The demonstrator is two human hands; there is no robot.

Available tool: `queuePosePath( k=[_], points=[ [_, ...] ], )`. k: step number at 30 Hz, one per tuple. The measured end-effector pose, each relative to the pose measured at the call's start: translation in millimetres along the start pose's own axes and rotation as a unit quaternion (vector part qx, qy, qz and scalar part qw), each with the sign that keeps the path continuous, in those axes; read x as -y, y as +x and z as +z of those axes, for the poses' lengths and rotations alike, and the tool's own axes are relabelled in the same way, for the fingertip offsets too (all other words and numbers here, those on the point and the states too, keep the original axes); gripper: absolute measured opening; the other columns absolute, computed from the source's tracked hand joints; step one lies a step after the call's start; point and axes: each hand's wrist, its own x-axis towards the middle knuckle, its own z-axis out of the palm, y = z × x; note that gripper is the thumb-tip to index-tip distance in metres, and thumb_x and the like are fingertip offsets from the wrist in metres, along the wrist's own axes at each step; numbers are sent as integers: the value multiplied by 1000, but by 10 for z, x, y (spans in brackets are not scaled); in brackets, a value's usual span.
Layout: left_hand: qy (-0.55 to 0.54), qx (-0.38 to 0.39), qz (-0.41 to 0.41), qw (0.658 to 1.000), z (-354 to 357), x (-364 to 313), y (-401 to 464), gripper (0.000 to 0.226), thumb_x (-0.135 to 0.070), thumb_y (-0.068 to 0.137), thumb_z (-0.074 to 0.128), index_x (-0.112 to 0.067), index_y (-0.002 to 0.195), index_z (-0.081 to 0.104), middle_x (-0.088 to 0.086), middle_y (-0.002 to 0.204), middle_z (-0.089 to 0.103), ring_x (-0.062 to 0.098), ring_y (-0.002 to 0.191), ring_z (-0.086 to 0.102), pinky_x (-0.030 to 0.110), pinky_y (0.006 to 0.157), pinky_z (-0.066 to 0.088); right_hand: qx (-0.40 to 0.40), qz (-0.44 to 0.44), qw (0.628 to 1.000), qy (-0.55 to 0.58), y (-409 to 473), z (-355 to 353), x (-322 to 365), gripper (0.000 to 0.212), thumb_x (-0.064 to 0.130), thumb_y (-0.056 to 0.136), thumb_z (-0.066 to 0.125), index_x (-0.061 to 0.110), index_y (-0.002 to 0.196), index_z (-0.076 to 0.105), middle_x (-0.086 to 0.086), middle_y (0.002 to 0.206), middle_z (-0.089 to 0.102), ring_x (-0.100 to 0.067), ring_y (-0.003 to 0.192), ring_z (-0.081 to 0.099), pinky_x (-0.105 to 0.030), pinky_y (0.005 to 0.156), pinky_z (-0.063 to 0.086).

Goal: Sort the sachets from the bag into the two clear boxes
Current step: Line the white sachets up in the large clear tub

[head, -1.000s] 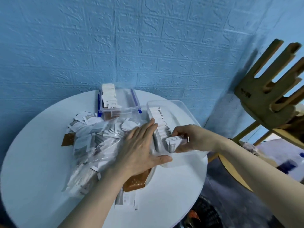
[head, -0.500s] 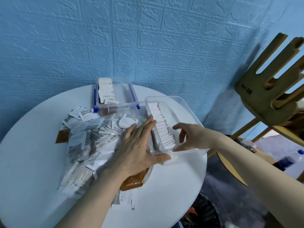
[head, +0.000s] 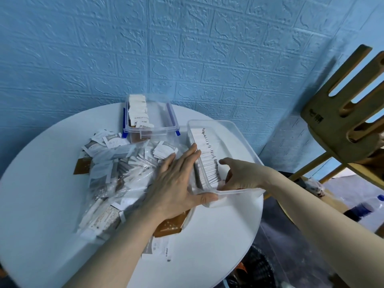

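Note:
A clear plastic bag (head: 116,177) full of white and brown sachets lies on the round white table (head: 37,204). To its right stands the near clear box (head: 241,191) with a row of upright white sachets (head: 207,161) along its left wall. My left hand (head: 176,186) lies flat with straight fingers against that wall from outside, thumb on the front rim. Inside the box, my right hand (head: 239,175) sits beside the near end of the row with loosely bent fingers and holds nothing. The far clear box (head: 164,123), with blue clips, holds a stack of white sachets (head: 137,111).
Loose sachets lie around the bag: a brown one (head: 169,226) under my left wrist, a white one (head: 158,248) near the front, another brown one (head: 82,167) at the left. A wooden chair (head: 340,121) stands right of the table. The blue wall is close behind.
One second ago my right hand held a bundle of white sachets in the near box. The bundle now stands in the row and the hand has let go. My left hand stayed put.

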Motion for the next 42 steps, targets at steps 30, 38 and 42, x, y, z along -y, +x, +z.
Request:
queuePosePath(
  k=[30, 38, 42],
  points=[
    [16, 26, -5, 1000, -295, -39, -96, 113, -87, 65, 19, -21, 154, 1, -5, 162, -4, 4, 146, 1, 32, 119, -7, -61, -11, 998, 29, -237, -83, 29, 68, 48, 74, 75, 32, 133, 45, 7, 94, 68, -6, 78, 64, -19, 67, 45],
    [-5, -158, 0, 987, -585, 134, -1074, 38, -43, 89, 54, -20, 118, 65, -5, 109, 68, 11, 102, 59, 27, 88, 43, -383, -232, 888, 104, -990, 659, 263, 11, 24, 82, 69, 27, 92, 70, 11, 77, 59, -11, 70, 55, -15, 60, 38],
    [59, -156, 34, 985, -414, 115, -1368, 27, -32, 89, 56, -17, 102, 73, -8, 101, 70, 14, 97, 62, 34, 86, 43, -335, -240, 905, 104, -936, 1095, 480, 12, 25, 85, 69, 28, 97, 71, 16, 91, 60, -11, 64, 54, -29, 63, 48]
  ],
)
